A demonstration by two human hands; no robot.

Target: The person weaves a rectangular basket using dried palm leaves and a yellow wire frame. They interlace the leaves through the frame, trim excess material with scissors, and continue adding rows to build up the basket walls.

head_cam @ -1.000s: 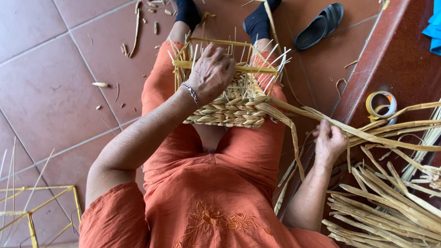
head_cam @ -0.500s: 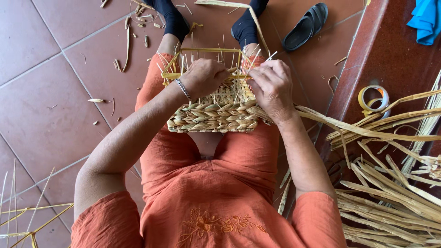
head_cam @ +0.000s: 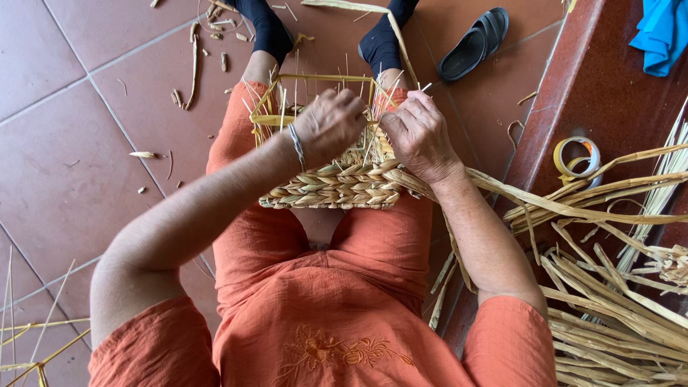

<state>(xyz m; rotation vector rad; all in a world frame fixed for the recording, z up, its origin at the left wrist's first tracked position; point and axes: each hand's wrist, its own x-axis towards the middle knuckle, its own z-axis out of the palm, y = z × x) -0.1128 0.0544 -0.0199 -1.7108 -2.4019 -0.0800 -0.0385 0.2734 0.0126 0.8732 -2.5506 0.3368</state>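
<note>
Both hands on woven basket; tape roll right.

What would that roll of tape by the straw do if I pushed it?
The tape roll looks light, being a thin hollow ring, so it would probably slide easily on the smooth red floor. It lies flat, so it likely wouldn't roll unless tipped on edge.
</note>
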